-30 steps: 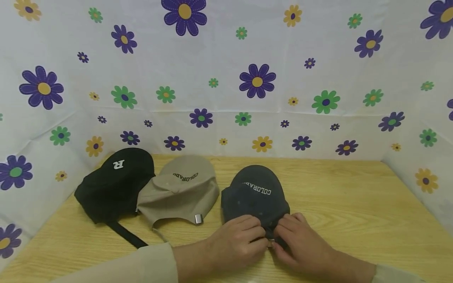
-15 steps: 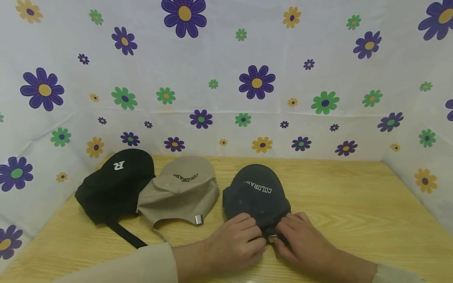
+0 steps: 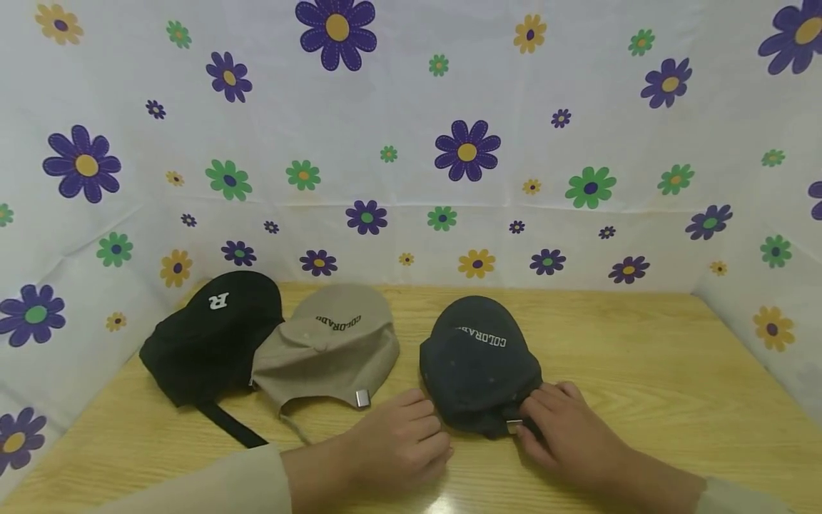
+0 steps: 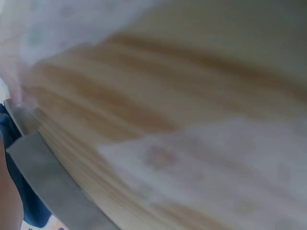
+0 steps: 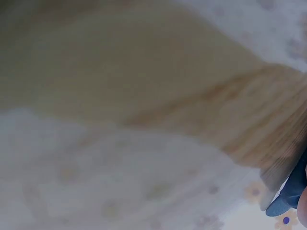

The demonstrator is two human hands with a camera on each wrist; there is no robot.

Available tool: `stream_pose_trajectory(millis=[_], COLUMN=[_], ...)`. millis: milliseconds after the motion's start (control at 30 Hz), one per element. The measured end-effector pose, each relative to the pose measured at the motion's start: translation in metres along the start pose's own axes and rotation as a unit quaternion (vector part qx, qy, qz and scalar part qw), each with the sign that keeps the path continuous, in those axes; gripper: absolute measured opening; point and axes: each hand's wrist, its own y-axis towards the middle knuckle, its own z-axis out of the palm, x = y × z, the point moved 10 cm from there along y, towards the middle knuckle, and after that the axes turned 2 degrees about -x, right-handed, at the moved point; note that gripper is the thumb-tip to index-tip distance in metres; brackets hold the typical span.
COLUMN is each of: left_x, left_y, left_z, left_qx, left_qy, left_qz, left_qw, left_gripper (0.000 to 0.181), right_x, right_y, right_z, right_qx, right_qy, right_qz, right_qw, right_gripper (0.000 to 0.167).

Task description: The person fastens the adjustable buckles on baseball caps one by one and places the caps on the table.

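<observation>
A dark navy baseball cap lettered in white lies on the table, brim toward the back wall. My right hand holds its strap end at the near right edge, beside a small metal buckle. My left hand is apart from the cap, to its near left, with fingers loosely bent and nothing seen in them. A beige cap with dark lettering and a metal clasp lies left of the navy one. Both wrist views are mostly blurred, with dark blue cloth at their edges.
A black cap with a white letter R lies far left, touching the beige cap, its strap trailing forward. The wood-grain table extends to the right. White flowered cloth stands behind and at both sides.
My left hand has let go of the navy cap's strap area and moved left. The navy cap and my right hand have shifted slightly right; the other caps lie as before.
</observation>
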Motion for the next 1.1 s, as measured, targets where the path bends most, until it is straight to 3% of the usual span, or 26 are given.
stream_pose_trajectory(millis=[133, 333, 467, 667, 867, 967, 1100], left_x=[0.003, 0.016, 0.023, 0.036, 0.041, 0.049, 0.064], left_y=[-0.007, -0.017, -0.030, -0.051, -0.068, -0.077, -0.089], left_z=[-0.009, -0.021, -0.023, -0.034, -0.051, -0.061, -0.072], left_qx=[-0.007, 0.011, 0.031, 0.030, 0.041, 0.039, 0.037], left_qy=[0.024, 0.020, 0.011, 0.021, 0.043, 0.036, 0.057], left_qz=[0.005, -0.045, -0.077, -0.107, -0.117, -0.149, -0.207], left_qw=[0.9997, 0.9987, 0.9965, 0.9936, 0.9913, 0.9873, 0.9759], left_gripper=[0.026, 0.030, 0.030, 0.029, 0.030, 0.030, 0.033], right_x=[-0.008, -0.025, -0.034, -0.048, -0.071, -0.087, -0.107], right_y=[-0.005, -0.014, -0.021, -0.033, -0.056, -0.071, -0.087], right_z=[0.000, -0.003, -0.008, -0.019, -0.028, -0.032, -0.037], right_qx=[0.007, 0.017, 0.014, 0.009, 0.004, 0.023, 0.044], right_qy=[-0.004, -0.015, -0.026, -0.033, -0.055, -0.061, -0.072], right_qz=[0.013, 0.034, 0.038, 0.048, 0.074, 0.111, 0.155], right_qw=[0.9999, 0.9992, 0.9988, 0.9983, 0.9958, 0.9917, 0.9843], right_gripper=[0.018, 0.019, 0.020, 0.023, 0.025, 0.024, 0.022])
